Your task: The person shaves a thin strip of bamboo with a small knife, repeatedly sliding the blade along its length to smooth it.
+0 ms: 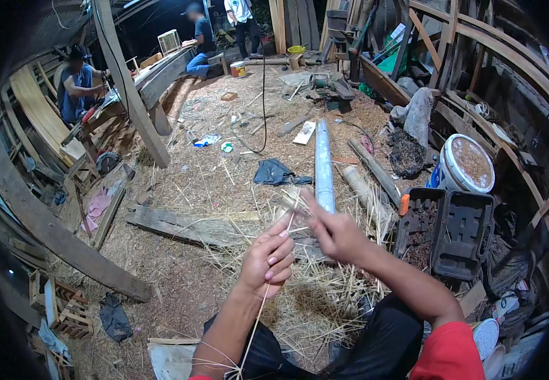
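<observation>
My left hand (267, 258) is closed around a thin pale straw strand (258, 316) that runs down past my wrist toward my lap. My right hand (333, 231) is just to its right, fingers pinched on the upper end of the same strand near a pile of loose straw (325, 297) on the ground in front of my knees. Both hands are held above the straw pile, almost touching each other.
An open black tool case (452, 234) lies at the right beside a white bucket (467, 163). A grey pipe (323, 164) and a plank (179, 225) lie ahead. Wooden beams (59, 237) stand left. Three other people work at the back near a bench (154, 69).
</observation>
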{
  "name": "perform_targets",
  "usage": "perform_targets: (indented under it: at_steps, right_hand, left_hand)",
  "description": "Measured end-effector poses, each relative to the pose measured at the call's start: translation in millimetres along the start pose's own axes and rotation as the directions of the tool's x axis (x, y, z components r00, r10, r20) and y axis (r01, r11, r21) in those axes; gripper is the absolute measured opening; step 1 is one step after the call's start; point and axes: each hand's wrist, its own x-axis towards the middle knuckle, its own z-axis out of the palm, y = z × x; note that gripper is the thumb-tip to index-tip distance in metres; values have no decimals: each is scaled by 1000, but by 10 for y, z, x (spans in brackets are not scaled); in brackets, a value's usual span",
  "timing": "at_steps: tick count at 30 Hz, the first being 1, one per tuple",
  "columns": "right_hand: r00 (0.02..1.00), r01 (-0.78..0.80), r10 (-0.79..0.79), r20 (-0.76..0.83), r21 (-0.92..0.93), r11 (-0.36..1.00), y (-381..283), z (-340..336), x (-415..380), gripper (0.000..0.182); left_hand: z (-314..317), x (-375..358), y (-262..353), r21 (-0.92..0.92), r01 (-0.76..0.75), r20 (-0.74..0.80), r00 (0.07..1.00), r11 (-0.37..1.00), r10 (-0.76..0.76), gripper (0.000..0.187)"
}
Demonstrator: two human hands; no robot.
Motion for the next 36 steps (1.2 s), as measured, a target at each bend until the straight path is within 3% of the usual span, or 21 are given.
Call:
perform_targets:
  at_steps: [2,6,7,10,15,18,22,23,26,27,31,34,36]
  right_hand:
    - [991,-115,116,-63,20,993,42,-73,49,62]
    - [999,-7,5,-52,-54,999,56,79,-35,54]
    - [980,-166,165,-113,-5,986,184,42,37,51]
    - [953,-248,249,-173,29,968,351,-123,82,58]
    - [999,-23,26,-31,88,996,-132,11,-51,60]
    - [997,-63,64,-47,10,998,30,-67,32,63]
    - [992,61,-55,-116,51,997,-42,61,-35,58]
    - [998,4,-2,-61,35,999,-38,11,-17,55]
    - [927,-358,357,-120,12,934,332,-125,102,60]
    - [941,-243,251,-229,65,968,329,-150,135,60]
    - [994,-70,85,-75,175,982,-60,-92,-25,64]
    - [999,25,-24,-29,50,998,-113,-12,-34,66]
    - [995,-100,100,-9,38,994,-57,-99,1,66]
  left_hand:
    - [9,13,-17,0,27,18,999,1000,-27,45]
    - [43,22,-45,48,35,6,999,998,-35,49]
    - [54,15,-43,57,39,30,999,998,-41,49]
    - [91,-3,-27,98,34,43,998,995,-39,49]
    - [11,42,-42,21,6,59,998,1000,-7,47]
    - [11,27,-62,17,30,20,999,999,-30,48]
    - [-16,36,-50,51,35,17,999,998,-36,50]
    - [0,39,-46,55,28,-2,1000,998,-28,51]
    - [85,-23,-87,111,36,21,999,993,-39,52]
    - [104,-35,-76,142,39,45,998,989,-46,53]
    - [49,11,-32,119,-38,-16,999,992,40,50]
    - [85,14,-60,148,6,2,1000,989,-6,48]
    - [68,10,-64,111,28,6,1000,993,-29,49]
